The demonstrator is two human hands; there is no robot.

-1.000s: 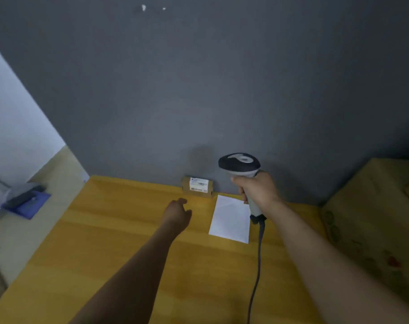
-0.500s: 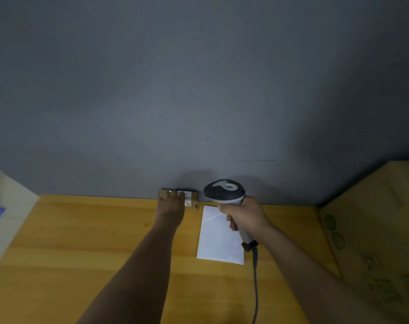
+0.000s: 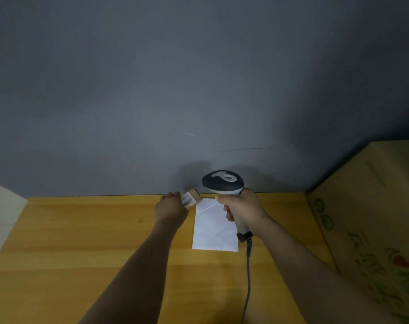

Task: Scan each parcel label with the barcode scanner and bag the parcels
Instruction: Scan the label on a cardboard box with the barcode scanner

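The left hand (image 3: 170,208) is gripping the small brown cardboard parcel (image 3: 196,195). The right hand (image 3: 242,206) is gripping the grey plastic barcode scanner (image 3: 222,182). The white label (image 3: 188,200) should be facing it squarely.

Bare forearms (image 3: 138,265) lead to the bare left hand (image 3: 170,208) and right hand (image 3: 243,206).

1. A single view, worn on the person's head, looks forward and down across the wooden table (image 3: 81,242) to the grey wall (image 3: 198,78) at its far edge.
2. The wide lens gives the wall the upper half and more of the frame, the table the lower part.
3. Both forearms enter from the near edge. The left hand (image 3: 170,208) with the parcel (image 3: 193,198) and the right hand (image 3: 243,206) with the barcode scanner (image 3: 223,183) sit far, just right of centre.
4. A cardboard box (image 3: 374,218) closes the right side.
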